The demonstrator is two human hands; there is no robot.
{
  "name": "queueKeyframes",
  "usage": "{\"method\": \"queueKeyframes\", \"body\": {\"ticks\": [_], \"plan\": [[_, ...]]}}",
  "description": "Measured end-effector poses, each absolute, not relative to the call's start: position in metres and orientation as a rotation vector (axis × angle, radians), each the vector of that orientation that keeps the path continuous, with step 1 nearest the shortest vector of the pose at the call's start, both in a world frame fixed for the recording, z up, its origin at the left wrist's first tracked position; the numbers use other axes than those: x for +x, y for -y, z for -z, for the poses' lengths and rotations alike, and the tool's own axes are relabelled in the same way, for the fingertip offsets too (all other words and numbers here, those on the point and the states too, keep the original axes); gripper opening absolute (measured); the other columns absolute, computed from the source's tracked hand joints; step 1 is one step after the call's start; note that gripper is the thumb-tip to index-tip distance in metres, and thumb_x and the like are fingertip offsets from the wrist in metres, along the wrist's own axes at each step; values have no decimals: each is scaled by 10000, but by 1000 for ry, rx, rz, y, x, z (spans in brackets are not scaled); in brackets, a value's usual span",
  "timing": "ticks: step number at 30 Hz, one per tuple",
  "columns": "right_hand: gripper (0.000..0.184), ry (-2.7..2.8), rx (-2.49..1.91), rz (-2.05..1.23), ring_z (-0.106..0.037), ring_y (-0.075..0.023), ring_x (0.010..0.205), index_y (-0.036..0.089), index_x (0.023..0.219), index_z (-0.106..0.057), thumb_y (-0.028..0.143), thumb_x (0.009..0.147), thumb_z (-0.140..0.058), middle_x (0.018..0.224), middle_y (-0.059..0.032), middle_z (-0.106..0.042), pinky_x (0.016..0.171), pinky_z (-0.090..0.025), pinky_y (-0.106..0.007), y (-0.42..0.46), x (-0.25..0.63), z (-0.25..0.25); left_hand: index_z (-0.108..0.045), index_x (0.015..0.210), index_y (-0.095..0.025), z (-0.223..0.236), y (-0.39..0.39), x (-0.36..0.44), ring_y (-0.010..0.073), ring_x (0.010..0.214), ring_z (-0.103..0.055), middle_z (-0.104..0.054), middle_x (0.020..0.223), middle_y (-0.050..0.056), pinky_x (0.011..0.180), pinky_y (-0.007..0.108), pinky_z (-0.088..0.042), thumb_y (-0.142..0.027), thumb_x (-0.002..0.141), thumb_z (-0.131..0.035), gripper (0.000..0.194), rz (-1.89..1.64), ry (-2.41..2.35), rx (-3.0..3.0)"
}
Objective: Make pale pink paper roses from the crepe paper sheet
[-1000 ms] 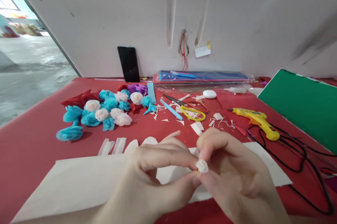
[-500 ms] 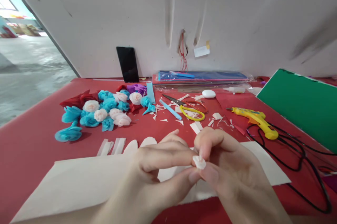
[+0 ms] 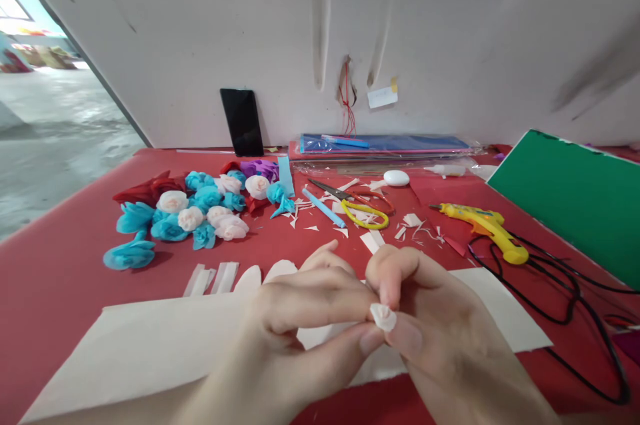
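A small white paper flower (image 3: pixel 383 318) is pinched between the fingertips of both hands, above a large cream paper sheet (image 3: pixel 150 345). My left hand (image 3: pixel 310 325) grips it from the left with thumb and index finger, the other fingers loosely bent behind. From the right, the thumb and index finger of my right hand (image 3: pixel 435 318) close on the same flower. Its lower part is hidden by my fingers. Just beyond my left hand lie rounded white paper petals (image 3: pixel 249 278) and pale paper strips (image 3: pixel 226 276).
Blue, white, red and purple paper flowers (image 3: pixel 205 198) are heaped at the left. Scissors (image 3: pixel 367 214), a light-blue pen (image 3: pixel 323 208) and paper scraps lie mid-table. At right are a yellow glue gun (image 3: pixel 487 228) with black cord and a green board (image 3: pixel 575 198). A phone (image 3: pixel 242 122) leans on the wall.
The small flower has been turned and tilted between my fingertips, and its outer edge now flares more. My right fingers have shifted slightly around it. The things on the table stay put.
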State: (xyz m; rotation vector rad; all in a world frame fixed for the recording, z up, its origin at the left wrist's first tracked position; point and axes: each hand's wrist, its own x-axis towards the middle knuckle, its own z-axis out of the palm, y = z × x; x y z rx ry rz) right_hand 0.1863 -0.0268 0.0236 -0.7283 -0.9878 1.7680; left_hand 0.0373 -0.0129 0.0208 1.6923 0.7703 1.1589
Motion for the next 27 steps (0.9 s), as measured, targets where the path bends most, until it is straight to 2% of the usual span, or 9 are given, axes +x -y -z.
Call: {"method": "queueKeyframes", "body": {"ticks": [7,15,19,24,27], "plan": [[174,793,-629,-1876,-502,-44,677,191,689,-648,207,751,-809,674,67,-564,637,-387,-132,26,186,-24,-755,727,-237,-17,14,38,123,591,-575,-687,627,-28,746,249,-486,-151,840,-641,182,-1159,-740,1773],[92,750,-503,-1877,-530,-21,688,185,747,-697,173,784,-780,720,65,-604,665,-417,-103,24,187,-16,-682,673,-218,-15,10,36,96,607,-579,-656,628,-64,774,225,-479,-124,844,-638,200,-1180,-701,1799],[118,786,-540,-1857,-518,-39,697,185,724,-681,164,767,-789,706,60,-575,658,-407,-127,25,184,-18,-678,682,-209,-14,12,38,86,587,-581,-664,623,-67,734,198,-500,-129,844,-647,183,-1210,-705,1845],[185,845,-577,-1786,-452,-84,643,216,688,-624,232,731,-803,657,55,-510,578,-363,-181,25,182,-14,-687,700,-199,-14,12,38,92,580,-610,-695,628,-49,716,197,-526,-185,874,-634,182,-1284,-691,1925],[123,1024,-670,-1688,-474,-118,690,244,726,-622,224,765,-737,696,40,-548,633,-394,-230,26,187,-15,-666,682,-193,-16,10,35,99,597,-610,-695,633,-43,698,202,-527,-186,864,-647,184,-1311,-734,1941]]}}
